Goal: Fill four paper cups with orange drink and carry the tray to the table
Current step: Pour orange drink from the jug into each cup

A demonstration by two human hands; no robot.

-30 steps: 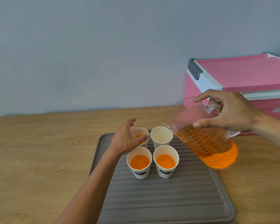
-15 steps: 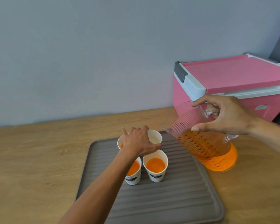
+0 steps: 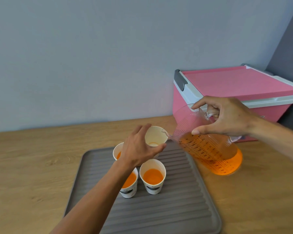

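Several white paper cups stand on a grey ribbed tray (image 3: 176, 208). The front right cup (image 3: 153, 176), the front left cup (image 3: 129, 184) and the back left cup (image 3: 117, 152) hold orange drink. My left hand (image 3: 139, 149) grips the back right cup (image 3: 156, 135), which is tilted toward the jug and shows only a thin orange trace at its bottom. My right hand (image 3: 225, 118) holds the handle of a clear measuring jug (image 3: 210, 149) of orange drink. The jug is tipped left, its spout at the cup's rim.
A pink cooler box (image 3: 235, 92) with a white rim and grey handle stands at the back right against the wall. The tray lies on a wooden counter (image 3: 32, 166), whose bare wood stretches to the left.
My left hand moved from beside the back left cup onto the back right cup and tilted it. The jug's spout came down to that cup's rim.
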